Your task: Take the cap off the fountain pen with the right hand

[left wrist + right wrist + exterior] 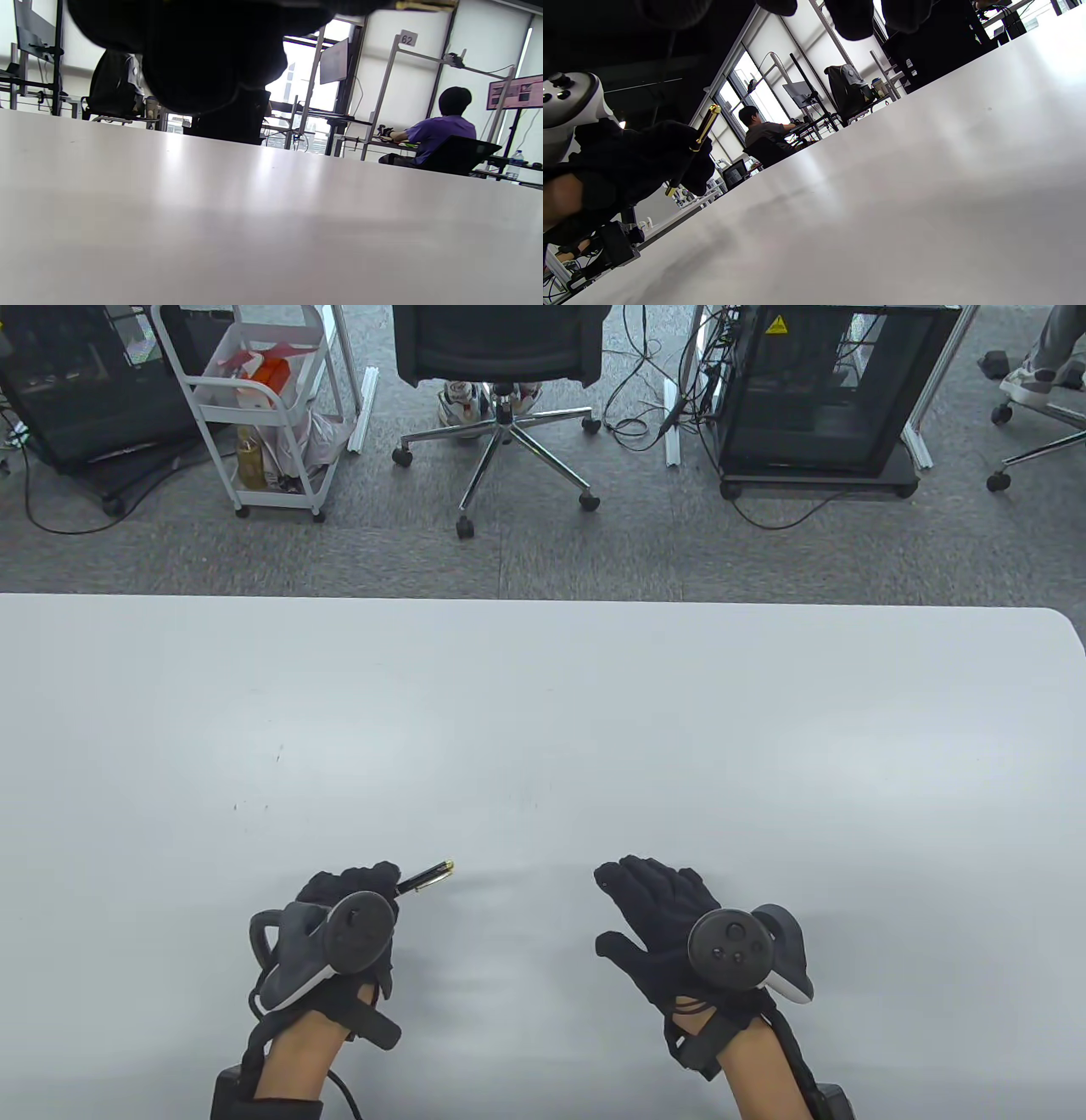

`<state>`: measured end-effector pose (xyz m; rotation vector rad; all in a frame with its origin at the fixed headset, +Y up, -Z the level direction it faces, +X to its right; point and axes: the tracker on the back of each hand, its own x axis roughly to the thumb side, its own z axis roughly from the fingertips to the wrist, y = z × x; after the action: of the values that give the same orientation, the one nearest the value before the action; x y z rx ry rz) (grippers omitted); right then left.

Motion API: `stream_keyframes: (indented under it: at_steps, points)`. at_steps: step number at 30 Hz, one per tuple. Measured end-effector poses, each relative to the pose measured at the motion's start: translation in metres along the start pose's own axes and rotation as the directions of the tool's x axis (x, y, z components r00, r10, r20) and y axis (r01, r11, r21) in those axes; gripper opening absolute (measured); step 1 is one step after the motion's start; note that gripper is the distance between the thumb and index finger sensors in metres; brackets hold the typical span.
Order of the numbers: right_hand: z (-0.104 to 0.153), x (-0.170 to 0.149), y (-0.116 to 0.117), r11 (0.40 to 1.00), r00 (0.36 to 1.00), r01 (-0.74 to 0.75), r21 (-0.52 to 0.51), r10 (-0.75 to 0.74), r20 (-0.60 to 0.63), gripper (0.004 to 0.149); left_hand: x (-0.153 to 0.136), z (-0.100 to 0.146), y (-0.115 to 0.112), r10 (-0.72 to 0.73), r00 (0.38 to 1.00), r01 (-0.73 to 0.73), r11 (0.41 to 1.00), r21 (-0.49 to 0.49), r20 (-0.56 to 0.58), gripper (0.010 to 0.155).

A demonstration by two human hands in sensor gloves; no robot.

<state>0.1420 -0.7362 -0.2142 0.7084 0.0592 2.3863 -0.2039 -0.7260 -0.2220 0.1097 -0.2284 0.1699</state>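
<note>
Table: a plain white table is filling the lower part of the table view, its far right corner rounded, with a few faint specks showing on the left half.
Room: grey carpet is lying beyond the far edge; a black office chair on a chrome 5-star base is standing behind the middle, and 2 black equipment racks are sitting at the far left and far right.
Fountain pen: the fountain pen is looking black and slim with gold trim; its gold-tipped end is sticking out toward the right and away from the person, above the near-left part of the table.
Cap: probably on the protruding end, though the seam is too small to make out.
Left hand: the left hand is curling its fingers around the pen and gripping it.
Right hand: the right hand is hovering apart from the pen with fingers spread and holding nothing.
Containers: a white wire cart is standing at far left, holding orange-and-white packaging on an upper shelf and a bottle lower down.
</note>
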Motion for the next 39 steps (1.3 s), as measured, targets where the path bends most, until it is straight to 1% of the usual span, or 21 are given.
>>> stream_keyframes:
  at_steps: [5, 10, 14, 18, 21, 24, 27, 29, 31, 39]
  points:
    - [-0.005, 0.014, 0.008, 1.0, 0.998, -0.019, 0.009, 0.018, 0.058, 0.071, 0.038, -0.001, 0.001, -0.023, 0.991, 0.021, 1.0, 0.013, 0.133, 0.051]
    - [-0.009, 0.028, 0.014, 0.998, 0.992, -0.068, 0.013, 0.066, 0.111, 0.069, 0.065, 0.001, 0.0, -0.032, 0.968, 0.028, 0.999, 0.019, 0.25, 0.05]
    - [-0.012, 0.04, 0.02, 0.993, 0.982, -0.113, -0.011, 0.114, 0.152, 0.069, 0.085, 0.005, -0.002, -0.047, 0.945, 0.038, 0.999, 0.033, 0.325, 0.05]
    - [-0.013, 0.048, 0.024, 0.989, 0.974, -0.145, -0.015, 0.145, 0.174, 0.064, 0.099, 0.009, -0.001, -0.065, 0.928, 0.05, 0.997, 0.051, 0.368, 0.049]
    - [-0.014, 0.048, 0.024, 0.984, 0.969, -0.178, -0.014, 0.178, 0.169, 0.058, 0.104, 0.01, -0.001, -0.085, 0.917, 0.067, 0.996, 0.061, 0.389, 0.049]
    - [-0.014, 0.049, 0.024, 0.987, 0.972, -0.161, -0.015, 0.161, 0.172, 0.053, 0.105, 0.011, 0.0, -0.06, 0.916, 0.04, 0.997, 0.059, 0.397, 0.049]
    - [-0.015, 0.049, 0.026, 0.987, 0.971, -0.162, 0.008, 0.158, 0.18, 0.052, 0.104, 0.01, -0.001, -0.069, 0.914, 0.052, 0.997, 0.054, 0.4, 0.049]
    - [-0.015, 0.049, 0.028, 0.988, 0.974, -0.151, 0.024, 0.144, 0.177, 0.051, 0.101, 0.009, -0.003, -0.041, 0.915, 0.031, 0.999, 0.031, 0.402, 0.049]
    - [-0.015, 0.052, 0.029, 0.99, 0.975, -0.137, 0.019, 0.132, 0.181, 0.05, 0.099, 0.01, -0.002, -0.028, 0.911, 0.011, 0.999, 0.042, 0.412, 0.048]
    - [-0.016, 0.052, 0.03, 0.992, 0.976, -0.126, 0.029, 0.119, 0.185, 0.05, 0.097, 0.008, 0.0, -0.034, 0.911, 0.018, 0.999, 0.043, 0.411, 0.046]
